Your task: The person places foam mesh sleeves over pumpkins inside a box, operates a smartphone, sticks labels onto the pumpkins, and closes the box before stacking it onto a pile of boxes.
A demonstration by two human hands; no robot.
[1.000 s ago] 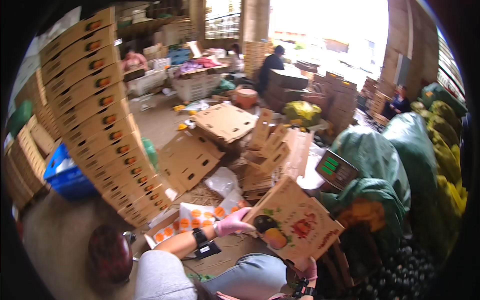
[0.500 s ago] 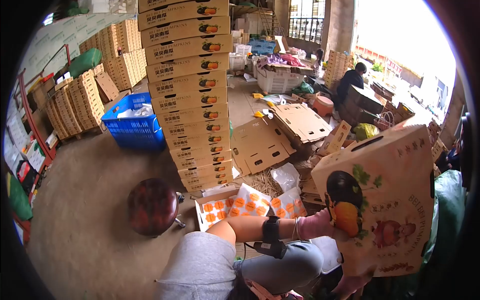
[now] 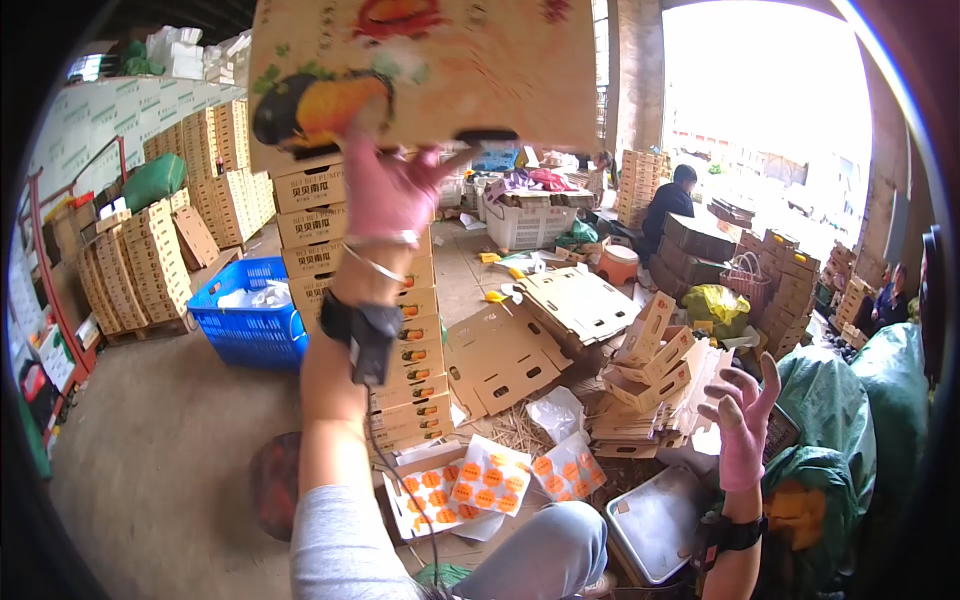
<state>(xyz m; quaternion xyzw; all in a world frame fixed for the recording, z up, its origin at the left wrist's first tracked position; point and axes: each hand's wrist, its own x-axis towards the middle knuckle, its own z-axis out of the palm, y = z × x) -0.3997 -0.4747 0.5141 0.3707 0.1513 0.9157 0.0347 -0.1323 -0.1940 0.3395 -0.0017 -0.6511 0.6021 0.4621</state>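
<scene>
A printed cardboard pumpkin box [image 3: 480, 80] is raised at the top of the view, in front of the tall stack of matching boxes [image 3: 312, 228]. My left hand [image 3: 388, 192], in a pink fingerless glove, grips its lower edge; some fingers are hidden by the box. Whether the box touches the stack I cannot tell. On the right, my right hand [image 3: 745, 425], gloved the same way, is held up with fingers apart and nothing in it. Near it are a grey tray [image 3: 655, 525] and a pile of flat cardboard with small folded pieces [image 3: 650, 385].
A stool [image 3: 275, 485] and blue crate [image 3: 245, 325] stand left. Orange sticker sheets [image 3: 490, 475] lie in an open box by my knee. Flattened cardboard [image 3: 505, 360] covers the floor ahead. Green sacking [image 3: 825, 410] is at right; a person [image 3: 668, 205] sits farther back.
The pumpkin box has gone from the lower right up to the upper left, in front of the stack. My right hand has let go of it and opened.
</scene>
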